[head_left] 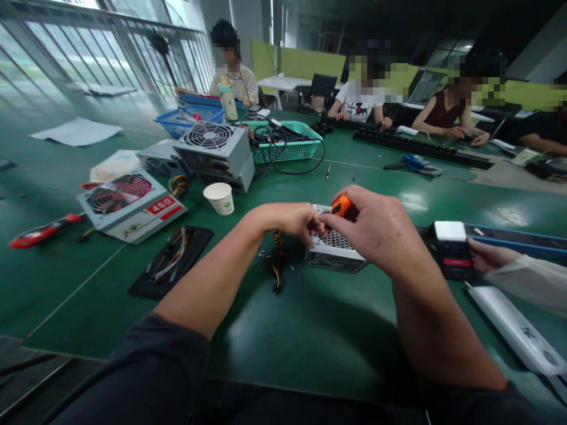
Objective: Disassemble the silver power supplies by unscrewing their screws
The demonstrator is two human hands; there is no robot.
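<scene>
A grey power supply unit (335,252) with a perforated top lies on the green table (310,330) in front of me. My right hand (376,227) is closed round an orange-handled screwdriver (341,206) held over the unit. My left hand (295,219) is pinched at the unit's near left corner, by the screwdriver's tip; what it pinches is too small to make out. A bundle of coloured wires (278,260) trails from the unit's left side.
To the left lie a paper cup (220,198), a power supply marked 450 (130,205), more supplies (217,154), a black tray of cables (172,260), a red screwdriver (42,231) and baskets (287,141). A co-worker's hand (485,255) rests at right; three people sit opposite.
</scene>
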